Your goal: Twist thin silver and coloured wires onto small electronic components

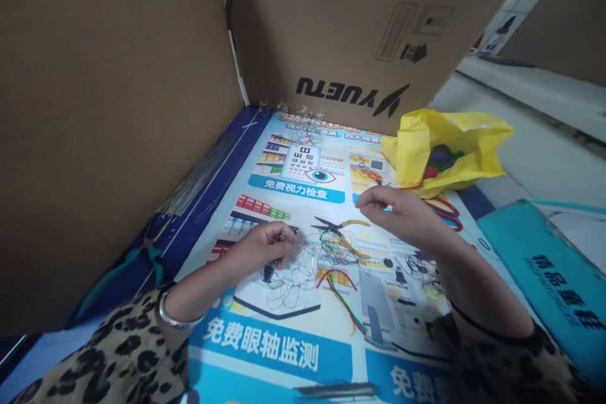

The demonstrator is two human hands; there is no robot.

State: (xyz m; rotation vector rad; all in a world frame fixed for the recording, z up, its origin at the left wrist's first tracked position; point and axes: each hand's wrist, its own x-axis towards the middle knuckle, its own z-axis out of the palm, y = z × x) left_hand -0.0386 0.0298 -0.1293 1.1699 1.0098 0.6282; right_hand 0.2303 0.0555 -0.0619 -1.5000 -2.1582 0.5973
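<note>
Brown cardboard (108,107) walls off the left and far edges of the tabletop (207,209), most of which a printed sheet (237,385) covers. Teal-handled pliers (156,259) lie at the left edge, with a bundle of straight thin wires (194,180) farther back along it. Clear, crumpled bits (284,107) sit near the far left corner. The left hand (272,245) is closed in a pinch on fine wire; a loose tangle of wire loops (293,284) spreads just beside it, over the sheet's middle. Grey rods (336,389) lie by the near edge. Yellow-handled pliers (337,227) rest between the hands, red and green strips (348,309) nearer the front. The right hand (402,211) hovers with thumb and fingers drawn together; whether it holds anything, I cannot tell. Dark coiled wires (419,265) lie below its wrist. Beyond, a yellow bag (411,151) gapes toward the far right corner, coloured pieces (439,154) inside. A turquoise packet (534,259) lies at the right edge.
</note>
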